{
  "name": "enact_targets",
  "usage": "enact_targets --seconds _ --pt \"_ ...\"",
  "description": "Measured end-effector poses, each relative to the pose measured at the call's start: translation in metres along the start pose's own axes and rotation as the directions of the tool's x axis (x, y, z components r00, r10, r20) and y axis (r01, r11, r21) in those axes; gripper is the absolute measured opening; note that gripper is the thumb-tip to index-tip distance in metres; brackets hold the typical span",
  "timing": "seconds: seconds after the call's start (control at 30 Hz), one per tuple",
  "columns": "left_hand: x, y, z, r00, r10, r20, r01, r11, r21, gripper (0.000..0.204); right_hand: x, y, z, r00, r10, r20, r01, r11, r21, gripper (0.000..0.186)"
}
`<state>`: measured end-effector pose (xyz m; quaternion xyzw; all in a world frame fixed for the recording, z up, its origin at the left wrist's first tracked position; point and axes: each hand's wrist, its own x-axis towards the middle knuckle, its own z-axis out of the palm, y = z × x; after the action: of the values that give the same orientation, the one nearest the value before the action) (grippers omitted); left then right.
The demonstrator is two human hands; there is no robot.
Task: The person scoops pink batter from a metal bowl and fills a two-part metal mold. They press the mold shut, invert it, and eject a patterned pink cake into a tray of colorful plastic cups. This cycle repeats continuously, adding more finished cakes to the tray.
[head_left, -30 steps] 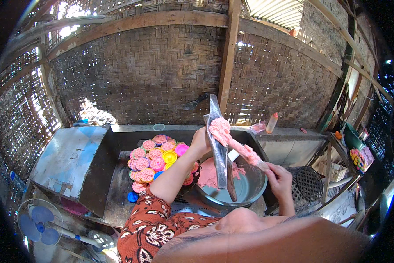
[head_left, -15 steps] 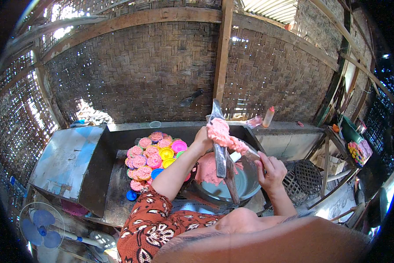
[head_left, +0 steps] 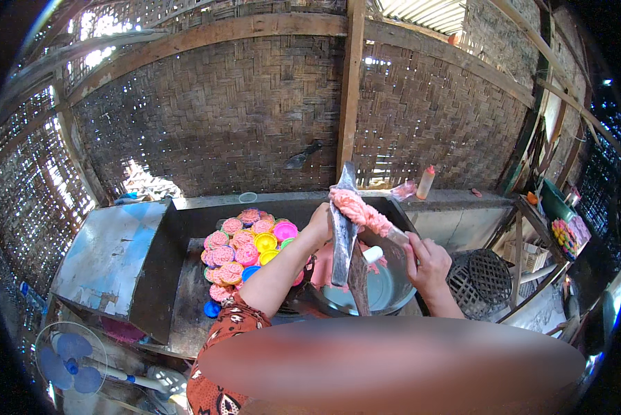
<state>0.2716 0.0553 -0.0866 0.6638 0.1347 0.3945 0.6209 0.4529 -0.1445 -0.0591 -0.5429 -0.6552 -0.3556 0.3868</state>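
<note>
My left hand [head_left: 318, 225] is closed around a dark wooden press-like tool [head_left: 343, 245] with two long arms. The tool stands tilted above a wide metal basin [head_left: 397, 299]. In my right hand [head_left: 429, 263] is the handle of a flat spatula [head_left: 397, 236]. A long lump of soft pink dough [head_left: 359, 212] covers the spatula's blade and rests against the upper part of the wooden tool. More pink dough [head_left: 321, 271] lies at the basin's left side. A white cylinder [head_left: 372, 254] shows beside the tool, over the basin; what it joins is hidden.
Left of my forearm is a pile of small colourful cups [head_left: 265, 241], many topped with pink dough. A worn blue-white box [head_left: 110, 249] stands at far left, above a fan [head_left: 68, 362]. A squeeze bottle [head_left: 426, 182] is on the back ledge. Woven baskets [head_left: 488, 275] sit right.
The dough has gone from a loose clump trailing to the spatula into a longer lump along its blade. The wooden tool stands a little more upright, and more of the white cylinder shows.
</note>
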Motion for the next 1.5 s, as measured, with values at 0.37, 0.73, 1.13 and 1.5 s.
enact_targets --seconds 0.37,0.73,1.13,1.5 --pt "-0.058 0.059 -0.054 0.939 0.245 -0.242 -0.218 0.967 0.135 0.032 -0.027 0.028 0.001 0.783 0.441 0.439 -0.511 0.858 0.050 0.025" --pt "-0.104 0.105 -0.030 0.840 0.541 -0.037 -0.534 0.814 -0.228 0.038 -0.005 -0.121 0.056 0.604 -0.676 0.421 -0.579 -0.736 -0.351 0.100" --pt "-0.179 0.127 -0.080 0.998 0.049 -0.037 0.009 0.474 0.881 0.052 0.080 -0.137 0.042 0.847 -0.195 0.495 -0.522 -0.126 0.844 0.097" --pt "-0.154 0.120 -0.084 0.950 0.311 -0.035 -0.110 0.435 0.894 0.042 0.098 -0.156 0.037 0.888 -0.457 0.042 0.283 0.617 0.734 0.085"
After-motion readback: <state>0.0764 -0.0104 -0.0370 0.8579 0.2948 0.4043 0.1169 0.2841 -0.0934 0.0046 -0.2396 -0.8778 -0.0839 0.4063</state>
